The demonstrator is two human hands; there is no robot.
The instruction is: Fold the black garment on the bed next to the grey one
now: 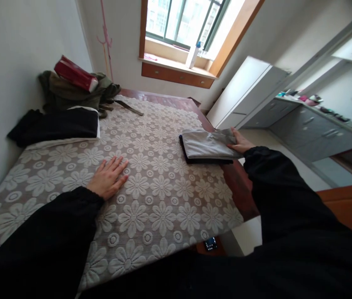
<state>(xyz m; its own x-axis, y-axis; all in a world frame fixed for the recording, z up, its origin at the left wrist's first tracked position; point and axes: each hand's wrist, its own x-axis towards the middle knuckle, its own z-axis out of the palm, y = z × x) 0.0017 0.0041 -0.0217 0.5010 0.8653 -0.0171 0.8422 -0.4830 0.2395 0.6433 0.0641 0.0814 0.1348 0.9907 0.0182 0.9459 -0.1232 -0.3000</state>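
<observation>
Nearest the camera, two black sleeves are being stretched out over a bed covered by a flower-patterned spread (151, 195). At about nine o'clock from the middle of the spread, the left hand (109, 178) is being laid flat on the fabric, fingers straight and loosely spread, gripping nothing; it appears to be serving as a brace. At the bed's lower edge, around six o'clock, a small dark phone-like object (210, 243) is partly seen, too small to be read with certainty.

Farther out, at about two o'clock, a folded grey garment (207, 144) is lying on a darker folded piece near the right edge of the bed. Its right-hand edge is being touched by the right hand (240, 143), which is resting open on the cloth with fingers extended; whether a fold is pinched underneath cannot be told. The step in hand is judged to be the squaring or placing of this folded stack. The next move would seem to call for a light, even press so that the layers are not being dragged off the edge.

Farther still, at ten o'clock, a black folded cloth (60, 124) is lying, with an olive jacket (66, 93) and a red box (74, 74) behind it. At twelve o'clock a window (188, 20) is letting in daylight.
</observation>
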